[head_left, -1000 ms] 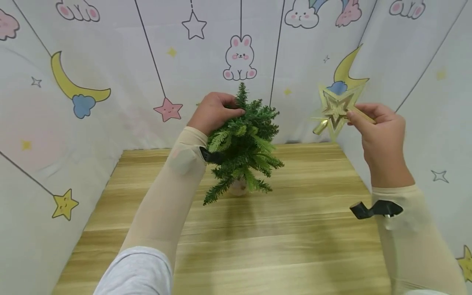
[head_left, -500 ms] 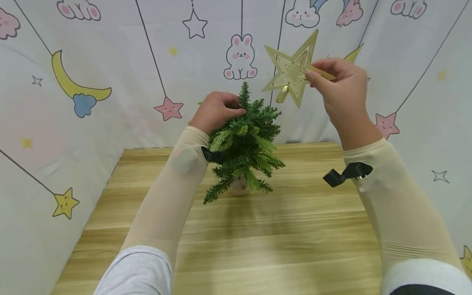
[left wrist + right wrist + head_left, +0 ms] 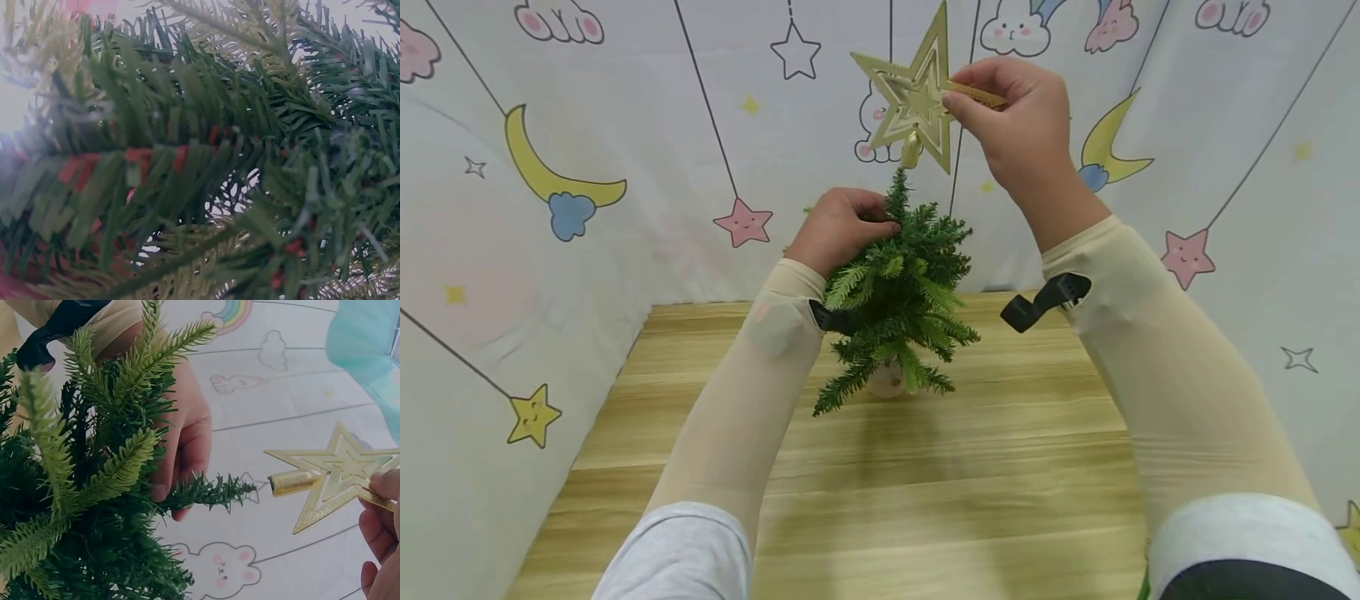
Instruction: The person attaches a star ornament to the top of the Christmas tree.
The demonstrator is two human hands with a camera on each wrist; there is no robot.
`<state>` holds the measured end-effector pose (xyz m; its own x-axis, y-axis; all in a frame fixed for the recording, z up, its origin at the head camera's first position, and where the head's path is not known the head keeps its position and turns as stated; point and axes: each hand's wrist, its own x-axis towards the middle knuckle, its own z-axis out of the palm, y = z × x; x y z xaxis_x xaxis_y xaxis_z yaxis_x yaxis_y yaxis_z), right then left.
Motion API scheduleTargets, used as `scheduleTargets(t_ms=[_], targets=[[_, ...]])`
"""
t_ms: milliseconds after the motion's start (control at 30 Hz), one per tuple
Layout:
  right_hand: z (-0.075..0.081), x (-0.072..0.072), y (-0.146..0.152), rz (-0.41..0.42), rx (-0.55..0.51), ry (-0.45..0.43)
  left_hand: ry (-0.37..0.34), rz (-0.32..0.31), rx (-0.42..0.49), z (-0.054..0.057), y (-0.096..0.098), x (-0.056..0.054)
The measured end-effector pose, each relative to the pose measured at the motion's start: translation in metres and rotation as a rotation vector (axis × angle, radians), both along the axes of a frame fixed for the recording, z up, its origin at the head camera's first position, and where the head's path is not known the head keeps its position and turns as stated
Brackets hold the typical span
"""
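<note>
A small artificial Christmas tree (image 3: 917,283) stands upright on the table, its thin top sprig (image 3: 219,490) pointing up. Just below that sprig my left hand (image 3: 844,227) pinches the top between thumb and fingers; the right wrist view shows the same grip. Above the tree, my right hand (image 3: 1018,112) holds a gold star topper (image 3: 917,100) by one point, thumb in front. The star's hollow gold socket (image 3: 294,482) faces the sprig's tip, with a small gap between them in the right wrist view. Branches (image 3: 187,137) fill the left wrist view.
The tree's pale round base (image 3: 886,382) rests on the wood-grain table (image 3: 985,483). Behind it hangs a white cloth backdrop (image 3: 655,150) printed with moons, stars and rabbits. Black straps (image 3: 1045,302) sit on both wrists.
My right hand has carried the star from the right side, up and leftward, to above the tree's tip. My left hand has kept its hold on the tree.
</note>
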<state>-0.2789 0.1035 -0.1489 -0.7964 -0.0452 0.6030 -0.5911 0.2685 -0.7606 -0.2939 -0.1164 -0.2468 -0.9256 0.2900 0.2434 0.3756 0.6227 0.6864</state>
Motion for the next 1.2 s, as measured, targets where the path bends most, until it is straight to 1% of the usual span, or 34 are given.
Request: scheduleTargets(t_ms=[100, 267, 600, 800, 1000, 1200], targets=[[0.002, -0.003, -0.005, -0.007, 0.043, 0.005, -0.003, 0.001, 0.0, 0.0, -0.001, 0.0], [0.001, -0.01, -0.008, 0.0, 0.084, -0.023, -0.004, -0.003, 0.016, 0.0, -0.001, 0.0], [-0.005, -0.015, -0.007, -0.007, 0.16, -0.069, -0.005, -0.015, 0.039, 0.0, 0.002, 0.0], [-0.009, -0.018, -0.006, -0.012, 0.2, -0.092, -0.016, -0.006, 0.036, -0.001, 0.002, 0.0], [-0.014, -0.02, -0.005, -0.002, 0.251, -0.093, -0.014, -0.004, 0.018, 0.0, 0.0, 0.0], [-0.015, -0.019, -0.004, -0.017, 0.283, -0.08, -0.015, -0.002, 0.023, 0.0, 0.0, 0.0]])
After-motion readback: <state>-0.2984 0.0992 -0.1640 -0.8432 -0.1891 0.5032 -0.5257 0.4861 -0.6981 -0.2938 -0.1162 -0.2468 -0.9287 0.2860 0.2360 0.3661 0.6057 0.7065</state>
